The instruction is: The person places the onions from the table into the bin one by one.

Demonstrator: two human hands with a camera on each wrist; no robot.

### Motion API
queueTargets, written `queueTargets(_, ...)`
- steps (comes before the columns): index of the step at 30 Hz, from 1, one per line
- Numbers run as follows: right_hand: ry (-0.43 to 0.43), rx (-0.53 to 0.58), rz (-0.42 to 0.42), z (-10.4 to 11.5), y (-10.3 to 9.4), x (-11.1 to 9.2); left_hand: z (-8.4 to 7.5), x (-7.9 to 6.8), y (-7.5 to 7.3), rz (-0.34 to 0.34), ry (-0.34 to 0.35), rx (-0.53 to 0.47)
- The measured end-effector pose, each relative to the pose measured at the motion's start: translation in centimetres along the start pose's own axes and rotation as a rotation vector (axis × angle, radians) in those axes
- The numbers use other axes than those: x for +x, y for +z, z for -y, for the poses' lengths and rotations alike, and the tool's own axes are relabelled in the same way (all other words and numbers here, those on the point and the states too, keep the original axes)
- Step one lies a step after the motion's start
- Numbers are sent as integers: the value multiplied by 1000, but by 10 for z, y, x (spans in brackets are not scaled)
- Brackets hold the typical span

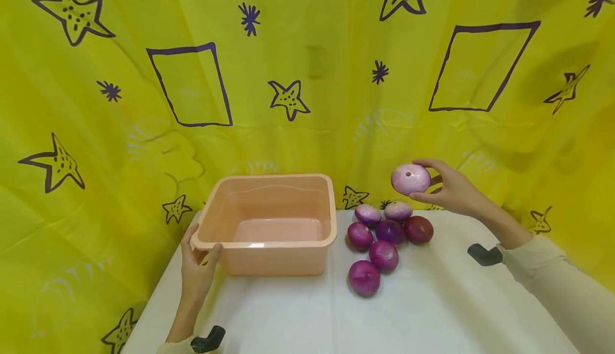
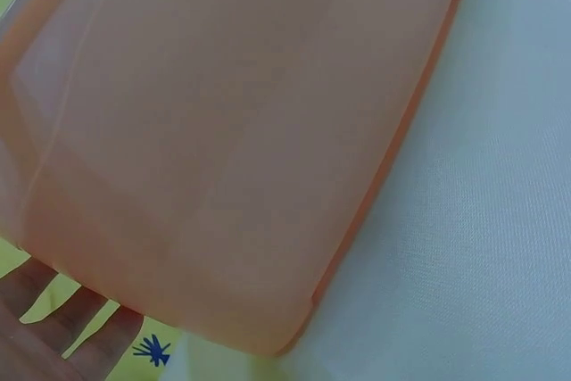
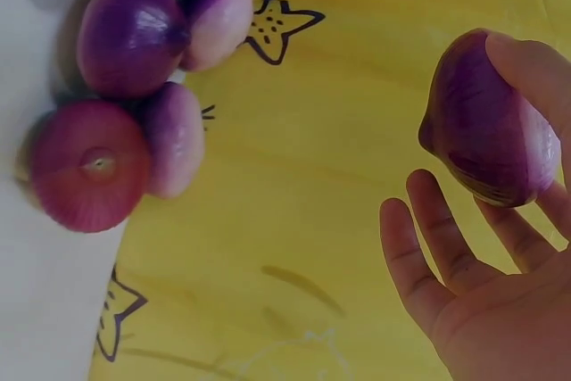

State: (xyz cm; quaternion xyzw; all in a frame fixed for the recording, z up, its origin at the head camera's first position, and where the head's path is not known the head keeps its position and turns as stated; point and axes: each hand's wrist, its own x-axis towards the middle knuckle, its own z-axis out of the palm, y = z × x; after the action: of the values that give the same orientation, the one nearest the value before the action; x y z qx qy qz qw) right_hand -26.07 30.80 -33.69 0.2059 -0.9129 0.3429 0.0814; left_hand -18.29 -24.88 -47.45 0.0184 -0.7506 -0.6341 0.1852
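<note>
1. Right of centre in the head view, the right hand pinched one purple onion between thumb and fingers.
2. That onion looked firm, fairly light, probably slick-skinned — best gripped round its widest part.
3. Below it in the frame, seven loose onions lay on one white table — eight altogether.
4. Left of centre, the left hand gripped one peach basin at its lower-left corner.

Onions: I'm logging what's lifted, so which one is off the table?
The onion held in the right hand; the other seven onions rest on the table.
</note>
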Motion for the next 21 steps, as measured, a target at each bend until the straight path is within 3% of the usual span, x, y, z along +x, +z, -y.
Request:
queueTargets(9, -70, 4, 77, 30, 17, 44, 1, 0, 0, -3, 1, 8)
queueTargets(16, -208, 83, 161, 59, 53, 85, 1, -1, -2, -18, -8, 44)
queueTargets(21, -240, 121, 227, 84, 79, 109, 1, -2, 0, -24, -6, 43)
